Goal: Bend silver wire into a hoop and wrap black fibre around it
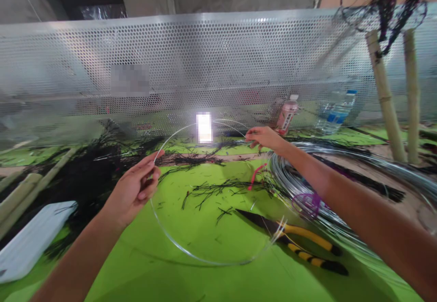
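Our left hand (131, 188) pinches a clear wire (186, 252) with thumb and fingers nearly together; the fingers of our right hand (262, 137) close on its far side, up and across. The wire arcs between both sets of fingers and sags below them, just above the green desk (164, 286). We judge the round largely shaped but unfastened: its tips, below the right fingers, look loose over the pliers (302, 234). Below the right fingers, a coil (282, 179) of wire lies unheld.
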